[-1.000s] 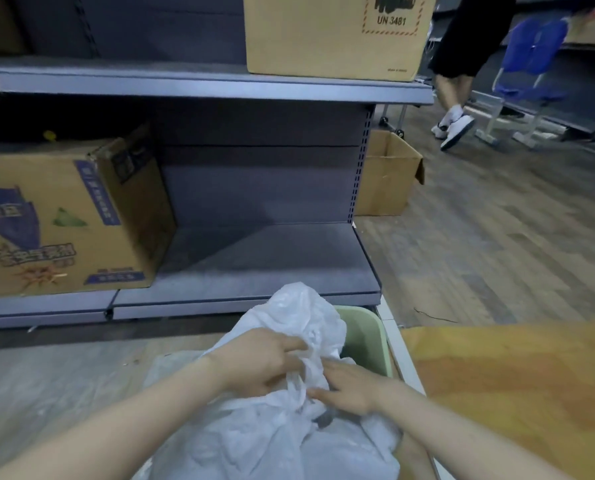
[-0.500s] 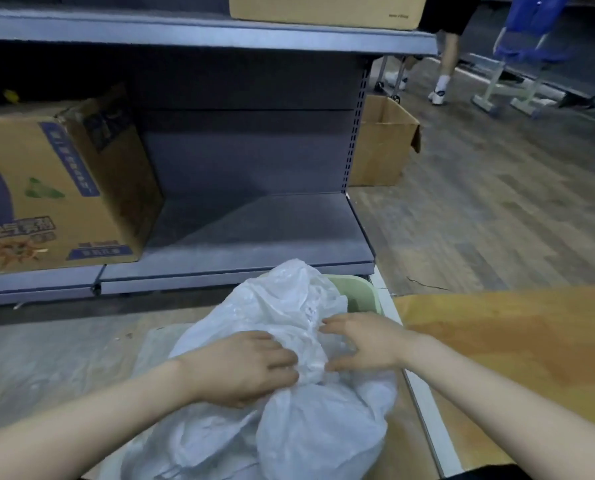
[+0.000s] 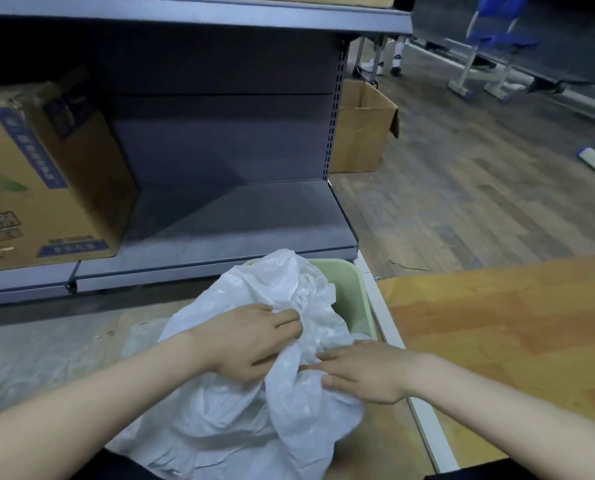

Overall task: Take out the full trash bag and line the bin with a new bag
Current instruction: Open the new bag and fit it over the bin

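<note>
Floor: brown wood floor by a grey metal shelf
Bag: thin white plastic trash bag bunched over the pale green plastic bin; looks soft, light and slippery
Left hand: fingers curled, pinching the bag's folds
Right hand: fingers flat, pressing on the bag
Best hold: gathered top edge, I think

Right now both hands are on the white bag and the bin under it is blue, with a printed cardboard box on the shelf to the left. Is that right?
Not quite: the bin is pale green, not blue, as the head view shows. The rest stands: the left hand and the right hand are both on the white bag, and the printed cardboard box sits on the shelf to the left.
</note>
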Available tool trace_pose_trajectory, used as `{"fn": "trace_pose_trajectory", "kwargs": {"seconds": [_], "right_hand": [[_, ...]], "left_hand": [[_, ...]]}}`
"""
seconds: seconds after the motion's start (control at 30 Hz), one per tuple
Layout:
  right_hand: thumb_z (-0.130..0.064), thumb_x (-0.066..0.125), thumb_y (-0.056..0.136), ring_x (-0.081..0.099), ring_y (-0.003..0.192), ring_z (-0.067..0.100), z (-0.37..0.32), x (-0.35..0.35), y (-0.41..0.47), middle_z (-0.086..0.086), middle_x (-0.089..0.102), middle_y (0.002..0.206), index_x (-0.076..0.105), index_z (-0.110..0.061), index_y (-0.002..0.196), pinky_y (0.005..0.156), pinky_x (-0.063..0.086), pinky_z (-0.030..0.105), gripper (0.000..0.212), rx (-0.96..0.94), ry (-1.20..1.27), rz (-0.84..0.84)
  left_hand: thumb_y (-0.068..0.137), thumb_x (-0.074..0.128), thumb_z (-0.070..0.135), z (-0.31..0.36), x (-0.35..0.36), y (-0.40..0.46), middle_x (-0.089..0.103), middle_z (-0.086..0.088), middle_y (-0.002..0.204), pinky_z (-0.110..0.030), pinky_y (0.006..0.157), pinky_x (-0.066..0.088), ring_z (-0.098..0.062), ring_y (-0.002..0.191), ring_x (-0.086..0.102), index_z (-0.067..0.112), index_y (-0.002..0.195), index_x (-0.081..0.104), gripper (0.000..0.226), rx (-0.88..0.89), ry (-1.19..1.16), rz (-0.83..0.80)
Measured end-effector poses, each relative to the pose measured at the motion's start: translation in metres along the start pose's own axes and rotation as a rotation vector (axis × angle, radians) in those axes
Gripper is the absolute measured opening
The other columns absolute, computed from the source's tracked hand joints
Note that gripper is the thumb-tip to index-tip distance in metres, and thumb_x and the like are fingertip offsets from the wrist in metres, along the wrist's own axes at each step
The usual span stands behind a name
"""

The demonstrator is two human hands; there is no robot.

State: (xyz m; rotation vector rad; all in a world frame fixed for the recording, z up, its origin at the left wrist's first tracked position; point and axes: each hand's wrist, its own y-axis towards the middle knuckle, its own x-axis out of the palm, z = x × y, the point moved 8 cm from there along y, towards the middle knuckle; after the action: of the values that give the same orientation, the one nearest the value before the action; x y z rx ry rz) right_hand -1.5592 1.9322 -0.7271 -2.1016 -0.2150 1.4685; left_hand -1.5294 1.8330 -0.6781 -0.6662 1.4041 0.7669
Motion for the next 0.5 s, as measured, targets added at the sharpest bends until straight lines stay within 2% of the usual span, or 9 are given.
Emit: {"fn": "trace_pose_trajectory", "kwargs": {"seconds": [0.07, 0.1, 0.17, 0.23, 0.3, 0.37, 0.4, 0.43, 0.5], "right_hand": [[-0.038, 0.019, 0.103, 0.019, 0.144, 0.022, 0.005, -0.009, 0.002, 0.003, 0.021, 0.157, 0.018, -0.041, 0.147, 0.113, 0.026, 0.041, 0.044, 0.014, -0.074, 0.019], [-0.039, 0.019, 0.103, 0.012, 0.147, 0.022, 0.006, -0.011, 0.004, 0.003, 0.013, 0.159, 0.015, -0.044, 0.147, 0.116, 0.02, 0.042, 0.044, 0.034, -0.14, 0.016], [-0.039, 0.022, 0.103, -0.002, 0.148, 0.023, 0.008, -0.01, 0.01, 0.003, -0.001, 0.161, 0.011, -0.046, 0.147, 0.118, 0.006, 0.044, 0.046, 0.08, -0.234, -0.006], [-0.037, 0.029, 0.102, -0.005, 0.148, 0.025, 0.006, -0.003, 0.021, 0.004, -0.005, 0.161, 0.009, -0.043, 0.148, 0.118, 0.003, 0.047, 0.05, 0.102, -0.287, -0.044], [-0.037, 0.038, 0.099, -0.002, 0.148, 0.026, 0.009, 0.001, 0.032, 0.005, -0.004, 0.161, 0.01, -0.04, 0.149, 0.118, 0.007, 0.05, 0.058, 0.118, -0.324, -0.089], [-0.036, 0.048, 0.093, 0.016, 0.145, 0.028, 0.014, 0.002, 0.04, 0.005, 0.01, 0.159, 0.021, -0.038, 0.147, 0.114, 0.025, 0.05, 0.06, 0.121, -0.278, -0.142], [-0.032, 0.051, 0.089, 0.033, 0.137, 0.028, 0.017, -0.002, 0.041, 0.006, 0.028, 0.154, 0.033, -0.037, 0.142, 0.106, 0.038, 0.047, 0.056, 0.125, -0.206, -0.14], [-0.027, 0.051, 0.086, 0.048, 0.124, 0.026, 0.02, -0.01, 0.042, 0.004, 0.046, 0.142, 0.046, -0.035, 0.133, 0.095, 0.048, 0.044, 0.047, 0.141, -0.116, -0.094], [-0.028, 0.049, 0.088, 0.059, 0.104, 0.023, 0.027, -0.039, 0.042, -0.001, 0.064, 0.116, 0.059, -0.027, 0.111, 0.085, 0.051, 0.039, 0.025, 0.211, 0.07, 0.137]], "left_hand": [[0.081, 0.041, 0.024, 0.001, -0.013, -0.011, 0.057, -0.004, 0.097, -0.03, 0.059, 0.047, -0.026, 0.062, 0.053, 0.017, 0.093, 0.044, 0.014, -0.005, 0.015, 0.033], [0.078, 0.042, 0.023, 0.002, -0.017, -0.018, 0.058, -0.005, 0.098, -0.027, 0.056, 0.046, -0.025, 0.06, 0.053, 0.016, 0.092, 0.049, 0.016, -0.022, 0.03, 0.039], [0.08, 0.044, 0.026, 0.007, -0.02, -0.031, 0.058, -0.006, 0.103, -0.026, 0.057, 0.046, -0.025, 0.063, 0.055, 0.015, 0.091, 0.055, 0.018, -0.037, 0.018, 0.035], [0.088, 0.042, 0.043, 0.015, -0.015, -0.044, 0.057, -0.007, 0.111, -0.028, 0.067, 0.051, -0.025, 0.076, 0.06, 0.017, 0.096, 0.057, 0.031, -0.007, 0.001, 0.027], [0.086, 0.031, 0.067, 0.017, -0.004, -0.054, 0.058, -0.008, 0.121, -0.032, 0.085, 0.051, -0.023, 0.102, 0.059, 0.022, 0.109, 0.056, 0.057, -0.028, 0.1, -0.023], [0.076, 0.024, 0.082, 0.012, 0.004, -0.062, 0.056, -0.006, 0.126, -0.032, 0.092, 0.047, -0.018, 0.113, 0.055, 0.023, 0.121, 0.051, 0.079, -0.101, 0.19, -0.06], [0.071, 0.026, 0.087, 0.008, 0.006, -0.065, 0.054, -0.004, 0.126, -0.032, 0.092, 0.044, -0.016, 0.111, 0.057, 0.022, 0.124, 0.049, 0.087, -0.149, 0.2, -0.074], [0.066, 0.03, 0.089, 0.004, 0.008, -0.068, 0.054, -0.002, 0.123, -0.03, 0.09, 0.043, -0.014, 0.105, 0.061, 0.02, 0.126, 0.047, 0.093, -0.185, 0.196, -0.078], [0.061, 0.038, 0.089, 0.001, 0.011, -0.07, 0.058, 0.002, 0.113, -0.031, 0.09, 0.045, -0.011, 0.094, 0.066, 0.016, 0.126, 0.045, 0.098, -0.225, 0.185, -0.085]]}}
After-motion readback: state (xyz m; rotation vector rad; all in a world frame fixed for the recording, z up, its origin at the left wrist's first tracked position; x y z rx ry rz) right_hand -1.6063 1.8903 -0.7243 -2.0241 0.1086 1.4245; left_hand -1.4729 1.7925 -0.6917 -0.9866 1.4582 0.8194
